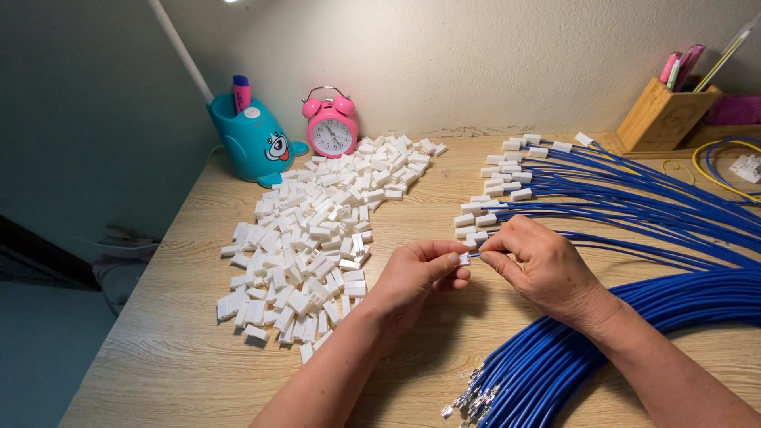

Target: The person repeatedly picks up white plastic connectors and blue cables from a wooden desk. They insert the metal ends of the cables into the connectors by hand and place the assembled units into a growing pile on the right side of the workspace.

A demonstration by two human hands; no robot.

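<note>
From my feed, loose white housings (305,242) heap at left; my left hand (414,277) pinches a small white connector (464,258) mid-table, my right hand (539,265) pinches its blue wire (634,208). Light, rigid plastic, probably slippery: grip its flat sides.

Just one head cam, looking down and forward over the desk (182,349) from close up, wall (476,55) at the far edge.
</note>
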